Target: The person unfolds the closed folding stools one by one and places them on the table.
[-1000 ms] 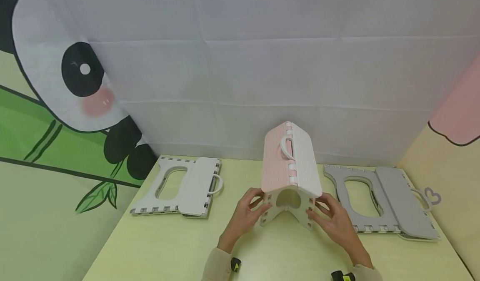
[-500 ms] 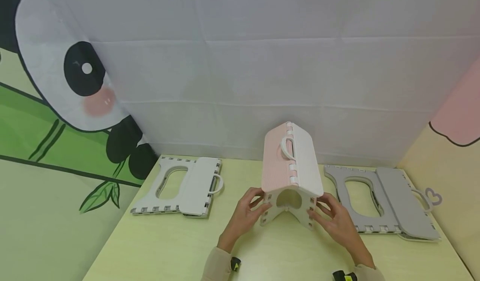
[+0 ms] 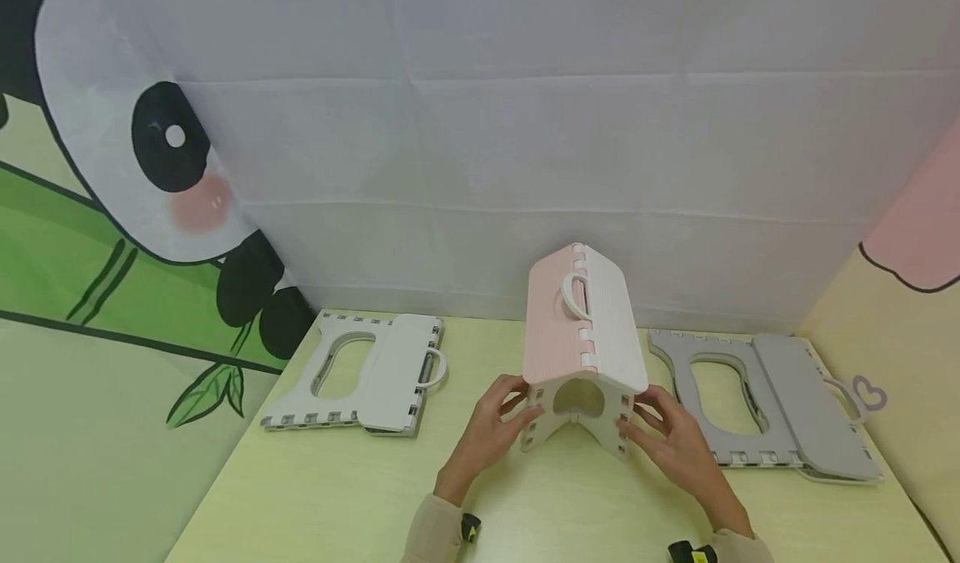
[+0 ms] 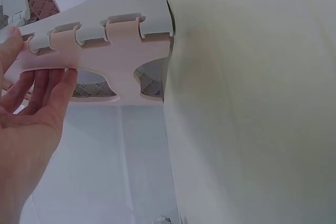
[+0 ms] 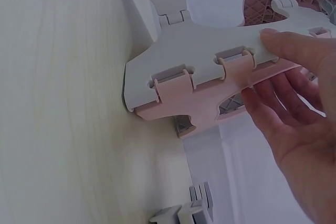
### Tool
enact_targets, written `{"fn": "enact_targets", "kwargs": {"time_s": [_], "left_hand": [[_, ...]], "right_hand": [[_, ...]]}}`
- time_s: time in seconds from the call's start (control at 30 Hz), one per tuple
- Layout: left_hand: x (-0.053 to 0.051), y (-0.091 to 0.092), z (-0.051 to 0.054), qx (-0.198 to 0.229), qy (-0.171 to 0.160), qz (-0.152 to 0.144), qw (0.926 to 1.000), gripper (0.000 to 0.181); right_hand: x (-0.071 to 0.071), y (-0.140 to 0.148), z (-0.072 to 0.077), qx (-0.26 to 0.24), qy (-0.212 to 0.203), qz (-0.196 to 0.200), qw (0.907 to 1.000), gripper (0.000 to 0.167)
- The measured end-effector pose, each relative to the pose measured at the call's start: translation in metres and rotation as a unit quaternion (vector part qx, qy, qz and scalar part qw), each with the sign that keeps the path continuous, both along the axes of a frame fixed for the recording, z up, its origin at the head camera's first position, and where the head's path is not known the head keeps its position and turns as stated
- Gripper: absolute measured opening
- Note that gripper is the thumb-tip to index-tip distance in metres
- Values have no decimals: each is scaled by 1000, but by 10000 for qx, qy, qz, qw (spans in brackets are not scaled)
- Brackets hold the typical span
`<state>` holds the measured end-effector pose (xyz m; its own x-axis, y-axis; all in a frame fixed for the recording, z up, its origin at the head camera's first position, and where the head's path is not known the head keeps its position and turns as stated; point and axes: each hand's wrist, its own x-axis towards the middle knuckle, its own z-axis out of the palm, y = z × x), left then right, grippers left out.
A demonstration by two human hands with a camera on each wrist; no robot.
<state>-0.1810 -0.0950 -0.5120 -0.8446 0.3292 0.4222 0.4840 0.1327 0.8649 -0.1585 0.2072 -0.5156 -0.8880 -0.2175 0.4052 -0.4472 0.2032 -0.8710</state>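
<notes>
A pink and white folding stool stands half unfolded on the table, its two top halves sloping like a roof. A white loop handle sticks up beside the ridge. My left hand grips the stool's left side. In the left wrist view its thumb lies on the hinged edge, and its fingers curl into the opening of the pink panel. On the opposite side my right hand holds the stool likewise. The right wrist view has its thumb on the white panel, fingers at the pink panel's opening.
At the left, a white folding stool lies folded flat on the pale yellow table. A larger grey folding stool lies flat at the right, close to my right hand. A cloth backdrop rises behind the table.
</notes>
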Motion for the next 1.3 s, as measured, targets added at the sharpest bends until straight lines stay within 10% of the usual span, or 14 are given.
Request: {"fn": "enact_targets", "kwargs": {"time_s": [0.9,1.3], "left_hand": [[-1,0,7,-907,1299,412,9865,42],[4,-3,20,-1073,1089,929,9839,54]], "right_hand": [[3,1,11,939,153,-334,9949,47],[7,5,25,1310,579,-776,9866,58]]}}
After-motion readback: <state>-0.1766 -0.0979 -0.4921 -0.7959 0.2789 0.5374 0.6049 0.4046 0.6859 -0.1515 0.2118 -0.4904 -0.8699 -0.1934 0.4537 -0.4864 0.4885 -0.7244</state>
